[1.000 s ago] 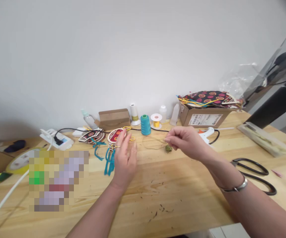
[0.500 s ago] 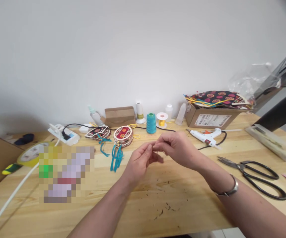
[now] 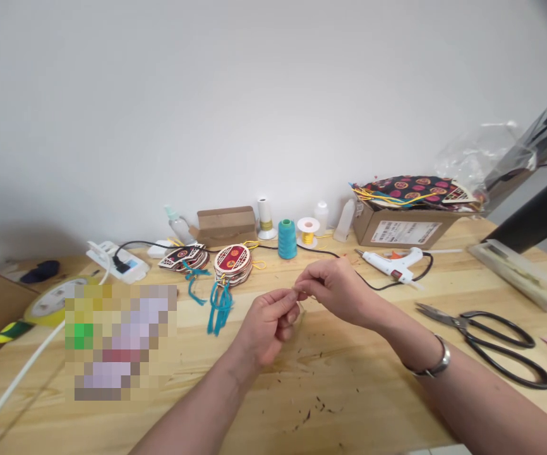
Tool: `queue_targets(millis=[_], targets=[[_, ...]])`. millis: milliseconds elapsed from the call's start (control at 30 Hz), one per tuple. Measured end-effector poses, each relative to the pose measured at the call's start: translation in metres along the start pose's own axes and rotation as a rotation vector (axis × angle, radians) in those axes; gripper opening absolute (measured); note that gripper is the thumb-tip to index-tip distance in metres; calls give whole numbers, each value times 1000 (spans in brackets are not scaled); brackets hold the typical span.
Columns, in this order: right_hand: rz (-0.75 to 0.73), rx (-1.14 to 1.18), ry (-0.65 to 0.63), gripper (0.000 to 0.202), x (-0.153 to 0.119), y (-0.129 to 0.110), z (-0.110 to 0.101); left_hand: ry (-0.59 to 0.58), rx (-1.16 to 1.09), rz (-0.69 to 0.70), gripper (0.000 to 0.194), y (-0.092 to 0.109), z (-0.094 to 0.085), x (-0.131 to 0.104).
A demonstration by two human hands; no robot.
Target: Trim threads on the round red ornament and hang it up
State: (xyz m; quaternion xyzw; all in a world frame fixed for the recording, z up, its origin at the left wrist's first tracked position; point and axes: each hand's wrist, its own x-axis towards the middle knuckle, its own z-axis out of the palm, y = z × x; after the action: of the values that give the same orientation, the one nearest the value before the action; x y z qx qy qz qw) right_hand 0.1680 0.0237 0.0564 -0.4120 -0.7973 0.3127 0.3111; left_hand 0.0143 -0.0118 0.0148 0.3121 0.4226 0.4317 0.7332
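My left hand [image 3: 271, 319] is closed, thumb pressed on the curled fingers, over the middle of the wooden table [image 3: 235, 404]. My right hand [image 3: 335, 291] meets it at the fingertips in a pinch. A thin, pale thread-like piece shows just below the joined fingertips; what the fingers grip is too small to make out. Beyond my hands stand a teal thread cone [image 3: 287, 240] and a spool of yellow cord [image 3: 308, 232]. Left of them lies a stack of round red ornaments [image 3: 233, 262] with teal tassels, beside a fan-shaped stack [image 3: 183, 258].
Large scissors [image 3: 463, 322] and a white glue gun [image 3: 394, 264] lie at the right. Behind are a cardboard box [image 3: 401, 229] of patterned pieces and a small open box [image 3: 226, 226]. A power strip [image 3: 124, 262] with a white cable sits left. Dark scraps dot the table.
The fingers of my left hand have curled in more, and both hands are still together at the fingertips. The view has shifted slightly.
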Motion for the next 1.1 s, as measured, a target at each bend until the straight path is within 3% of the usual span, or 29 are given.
queue_targets(millis=[167, 333, 467, 567, 700, 867, 967, 1100], targets=[[33, 98, -13, 18, 0, 8, 3, -23, -94, -62, 26, 0, -1, 2], [159, 320, 87, 32, 1, 34, 7, 46, -136, -30, 23, 0, -4, 6], [277, 524, 4, 28, 2, 41, 6, 80, -107, 5, 23, -1, -5, 6], [252, 619, -39, 27, 1, 37, 7, 82, -76, 19, 24, -2, -4, 6], [127, 409, -38, 11, -1, 33, 7, 72, -27, 18, 25, -3, -3, 5], [-50, 74, 12, 16, -3, 31, 5, 43, 34, -14, 29, -2, -2, 4], [-98, 63, 20, 17, -4, 30, 6, 18, 56, -17, 27, -1, -2, 4], [-26, 146, 95, 23, -2, 32, 6, 47, 13, 86, 22, 1, -3, 3]])
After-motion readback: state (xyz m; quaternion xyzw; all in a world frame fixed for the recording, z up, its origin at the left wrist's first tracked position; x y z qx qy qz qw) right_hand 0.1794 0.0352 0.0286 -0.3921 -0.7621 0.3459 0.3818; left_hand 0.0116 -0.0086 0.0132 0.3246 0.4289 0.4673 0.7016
